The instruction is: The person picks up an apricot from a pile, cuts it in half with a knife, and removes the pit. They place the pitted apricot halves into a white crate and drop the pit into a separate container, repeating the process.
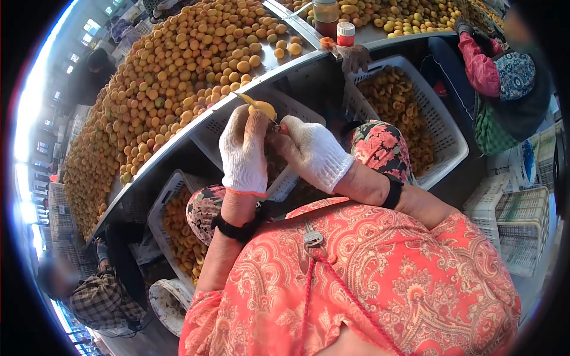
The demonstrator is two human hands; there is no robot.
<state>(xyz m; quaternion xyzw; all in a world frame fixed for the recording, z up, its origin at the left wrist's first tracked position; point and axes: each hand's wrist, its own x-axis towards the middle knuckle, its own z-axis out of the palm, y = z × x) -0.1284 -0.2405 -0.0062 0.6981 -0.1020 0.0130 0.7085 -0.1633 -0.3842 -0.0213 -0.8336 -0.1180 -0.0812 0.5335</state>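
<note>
Pinching fruit [263, 110], left hand [244, 148]; long axis slanting, pointing up-left; right hand [312, 151] holding red handle [284, 128].

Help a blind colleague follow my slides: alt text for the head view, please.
A gloved left hand holds a yellow fruit while the gloved right hand grips something small, red and mostly hidden beside it. Beyond lies a table heaped with more fruit; crates of cut fruit stand beside the knees.

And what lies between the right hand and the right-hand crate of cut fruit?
In the head view, the wearer's flowered knee shows between the right hand and that crate.
</note>
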